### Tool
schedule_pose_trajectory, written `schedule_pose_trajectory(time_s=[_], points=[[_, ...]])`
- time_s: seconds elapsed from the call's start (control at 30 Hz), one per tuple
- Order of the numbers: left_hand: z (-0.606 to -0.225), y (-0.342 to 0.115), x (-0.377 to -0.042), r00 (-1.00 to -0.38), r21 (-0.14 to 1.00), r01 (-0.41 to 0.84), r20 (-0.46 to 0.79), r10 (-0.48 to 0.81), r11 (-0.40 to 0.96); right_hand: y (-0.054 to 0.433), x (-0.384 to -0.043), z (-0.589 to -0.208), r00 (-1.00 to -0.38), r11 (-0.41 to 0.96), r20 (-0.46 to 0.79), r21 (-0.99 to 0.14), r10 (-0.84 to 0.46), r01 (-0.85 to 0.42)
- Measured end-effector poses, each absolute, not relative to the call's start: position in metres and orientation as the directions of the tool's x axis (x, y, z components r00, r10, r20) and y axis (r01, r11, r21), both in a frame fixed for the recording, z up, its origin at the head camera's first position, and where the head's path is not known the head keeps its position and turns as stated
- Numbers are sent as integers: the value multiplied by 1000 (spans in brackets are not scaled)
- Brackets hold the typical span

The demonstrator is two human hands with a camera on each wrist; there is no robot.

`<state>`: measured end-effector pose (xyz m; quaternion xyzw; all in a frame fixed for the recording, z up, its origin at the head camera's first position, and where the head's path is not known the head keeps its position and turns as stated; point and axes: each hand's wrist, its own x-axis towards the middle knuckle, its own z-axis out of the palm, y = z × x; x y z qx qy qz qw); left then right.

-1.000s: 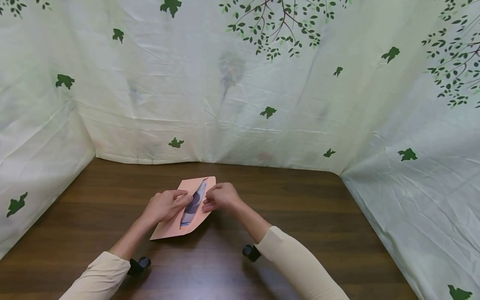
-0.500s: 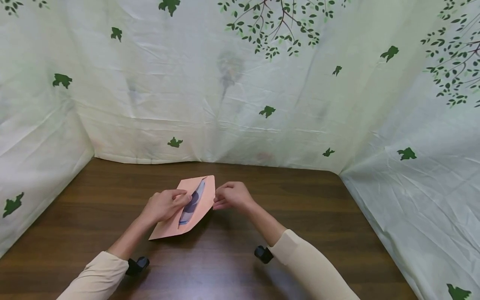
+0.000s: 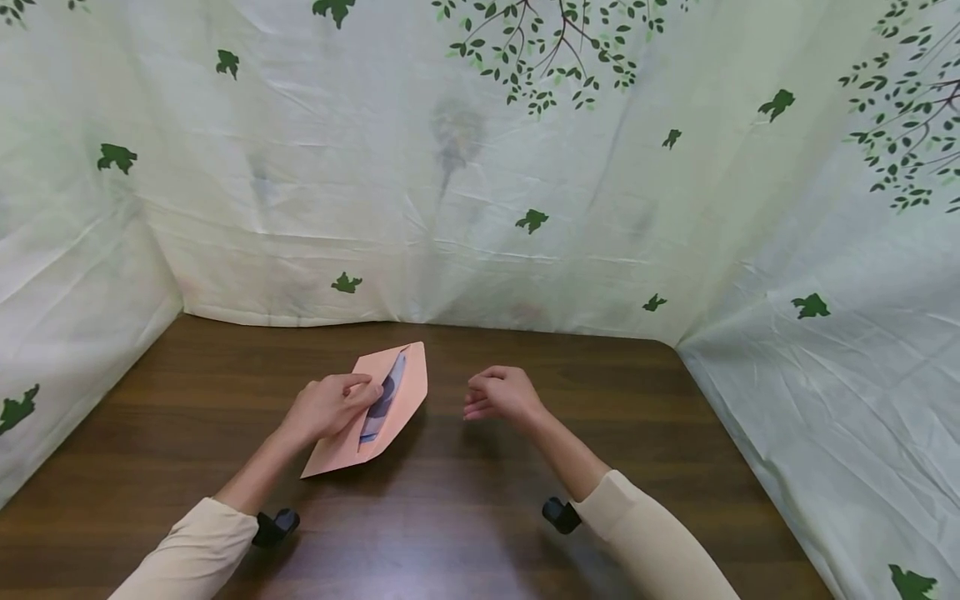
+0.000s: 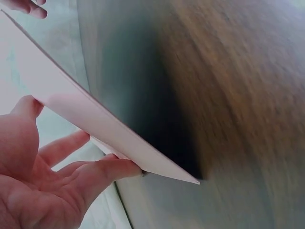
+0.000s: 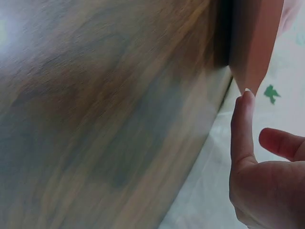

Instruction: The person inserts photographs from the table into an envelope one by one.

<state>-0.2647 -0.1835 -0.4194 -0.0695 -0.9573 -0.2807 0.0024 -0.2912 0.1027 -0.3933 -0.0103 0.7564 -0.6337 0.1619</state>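
A salmon-pink envelope point(image 3: 411, 392) is tilted over the table with its flap spread to the right. Through its slanted opening shows a bluish printed paper point(image 3: 384, 410), most of it hidden inside. My left hand point(image 3: 330, 407) pinches the envelope's left side, thumb near the opening; in the left wrist view, its fingers hold the pale envelope point(image 4: 90, 114) by the edge. To the right, my right hand point(image 3: 506, 393) is apart from the envelope, fingers loosely bent with nothing in them. The right wrist view has this hand point(image 5: 269, 191) in front of the envelope point(image 5: 255, 43).
The dark brown wooden table point(image 3: 637, 467) lies beneath both hands. A white cloth point(image 3: 480, 275) with green leaf prints hangs along the back and sides. Black wrist cameras sit at the left wrist point(image 3: 276, 527) and right wrist point(image 3: 561, 515).
My right hand has let go of the envelope's right flap and moved away to the right. The left hand keeps its grip, and the envelope's right side has lifted slightly.
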Motion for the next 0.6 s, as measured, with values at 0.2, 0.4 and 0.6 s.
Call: schedule_pose_trajectory(time_s=[0.2, 0.4, 0.6], points=[[-419, -177, -272, -991, 531, 126, 33, 127, 838, 118, -291, -396, -954, 191, -234, -961, -188, 198], [-419, -170, -280, -994, 541, 105, 27, 107, 835, 133, -290, -399, -952, 206, -245, -957, -185, 206], [-421, -155, -290, -996, 553, 79, 19, 81, 830, 149, -291, -404, -955, 191, -248, -958, -162, 216]])
